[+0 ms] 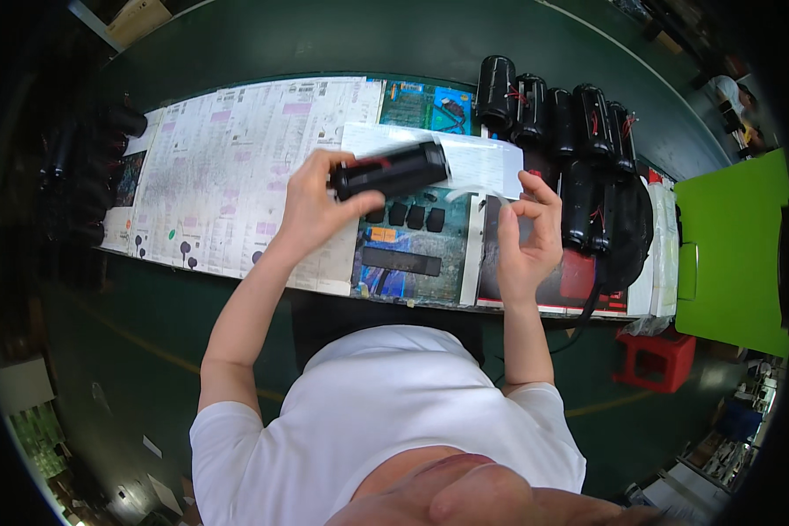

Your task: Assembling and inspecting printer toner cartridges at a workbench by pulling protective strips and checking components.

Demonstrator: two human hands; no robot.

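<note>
My left hand [311, 210] is wrapped round one end of a black cylindrical housing [399, 169], held tilted above the table and smeared by motion. A bit of red shows on its side near my fingers. To the right, my right hand [532, 232] is raised, thumb and forefinger pinching a thin, pale, see-through strip [475, 192]. Behind the housing lies a white sheet [495, 160]. Several small black blocks [415, 216] sit in a row below it, beside an orange piece [382, 234]. Nearer me is a flat dark bar [401, 261].
Several black cylinders [592, 123], some with red wires, are grouped at the table's right end; more dark ones [66, 171] stand at the left. A black cable [593, 302] hangs over the front edge. A green board [736, 250] and red stool [662, 359] are at right.
</note>
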